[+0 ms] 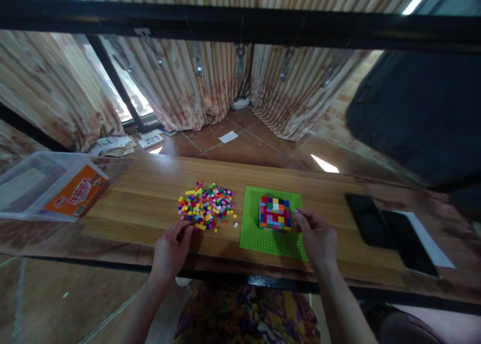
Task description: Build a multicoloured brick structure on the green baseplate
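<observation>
A green baseplate (250,234) lies on the wooden table, and a block of many-coloured toy bricks (275,214) is built up on it. At the right side of that block, my right hand (318,236) pinches a small pale toy brick (296,212) between thumb and fingers. Loose toy bricks (208,204) of many colours are heaped left of the baseplate. My left hand (172,246) rests at the heap's near left edge with thumb and fingers closed together. What those fingers hold, if anything, is hidden.
A clear plastic box (37,184) with an orange label stands at the table's left end. Two dark flat objects, one a black slab (370,221), and a white sheet (428,241) lie to the right. A dark metal bar (240,26) crosses above the far side.
</observation>
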The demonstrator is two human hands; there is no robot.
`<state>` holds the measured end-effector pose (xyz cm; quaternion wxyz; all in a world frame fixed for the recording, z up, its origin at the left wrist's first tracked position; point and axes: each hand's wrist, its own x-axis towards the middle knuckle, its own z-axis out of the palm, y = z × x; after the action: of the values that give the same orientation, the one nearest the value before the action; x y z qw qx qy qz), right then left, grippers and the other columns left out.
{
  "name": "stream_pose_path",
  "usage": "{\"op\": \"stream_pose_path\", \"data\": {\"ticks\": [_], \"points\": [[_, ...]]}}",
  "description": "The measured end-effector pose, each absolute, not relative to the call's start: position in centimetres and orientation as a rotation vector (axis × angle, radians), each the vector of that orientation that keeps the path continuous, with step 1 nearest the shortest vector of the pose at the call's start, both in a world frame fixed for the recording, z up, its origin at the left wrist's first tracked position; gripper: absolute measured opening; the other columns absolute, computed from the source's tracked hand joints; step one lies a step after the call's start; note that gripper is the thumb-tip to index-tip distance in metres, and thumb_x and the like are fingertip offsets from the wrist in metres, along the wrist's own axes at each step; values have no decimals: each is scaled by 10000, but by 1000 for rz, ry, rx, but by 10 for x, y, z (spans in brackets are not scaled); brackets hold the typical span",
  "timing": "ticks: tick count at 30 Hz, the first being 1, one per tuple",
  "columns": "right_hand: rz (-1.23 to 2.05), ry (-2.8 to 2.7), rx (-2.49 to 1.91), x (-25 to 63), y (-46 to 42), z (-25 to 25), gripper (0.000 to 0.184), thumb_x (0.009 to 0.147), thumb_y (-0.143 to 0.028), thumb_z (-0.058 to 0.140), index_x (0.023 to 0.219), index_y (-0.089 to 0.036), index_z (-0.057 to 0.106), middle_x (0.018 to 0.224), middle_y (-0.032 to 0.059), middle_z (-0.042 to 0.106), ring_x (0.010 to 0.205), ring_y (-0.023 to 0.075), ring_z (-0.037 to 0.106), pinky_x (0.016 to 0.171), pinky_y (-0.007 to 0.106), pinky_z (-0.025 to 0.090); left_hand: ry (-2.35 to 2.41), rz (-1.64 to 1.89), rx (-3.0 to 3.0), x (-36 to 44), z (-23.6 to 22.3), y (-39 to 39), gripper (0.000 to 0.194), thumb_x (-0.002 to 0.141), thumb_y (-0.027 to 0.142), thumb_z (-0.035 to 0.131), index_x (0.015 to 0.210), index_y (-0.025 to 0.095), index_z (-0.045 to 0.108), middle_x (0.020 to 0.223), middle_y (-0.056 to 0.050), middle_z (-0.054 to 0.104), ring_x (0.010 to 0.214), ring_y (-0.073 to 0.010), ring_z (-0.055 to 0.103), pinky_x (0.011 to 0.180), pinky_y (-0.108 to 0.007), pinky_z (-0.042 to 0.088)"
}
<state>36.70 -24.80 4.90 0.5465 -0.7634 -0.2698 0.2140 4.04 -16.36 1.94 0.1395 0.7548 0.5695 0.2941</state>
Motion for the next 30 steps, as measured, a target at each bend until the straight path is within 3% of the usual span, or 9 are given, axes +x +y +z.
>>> {"op": "stream_pose_path", "data": {"ticks": [9,19,30], "points": [[534,-835,-1781,382,-235,32,403,748,-531,631,865,-157,727,795,73,724,693,192,644,668,309,505,1657,814,2205,39,23,-162,366,896,465,428,933,190,667,921,-75,739,829,-211,704,760,-291,549],[737,-734,-1512,394,-223,30,331,636,-475,761,755,-170,710,669,6,665,599,126,570,582,260,481,1649,818,2204,40,25,-163,336,890,453,428,917,211,659,966,-69,738,826,-215,702,756,-294,547],[793,-670,-1476,395,-225,27,297,652,-441,762,735,-164,693,633,-3,635,582,113,543,559,240,446,1661,797,2207,39,22,-162,342,891,448,433,928,201,667,967,-75,738,827,-219,704,771,-301,549]]}}
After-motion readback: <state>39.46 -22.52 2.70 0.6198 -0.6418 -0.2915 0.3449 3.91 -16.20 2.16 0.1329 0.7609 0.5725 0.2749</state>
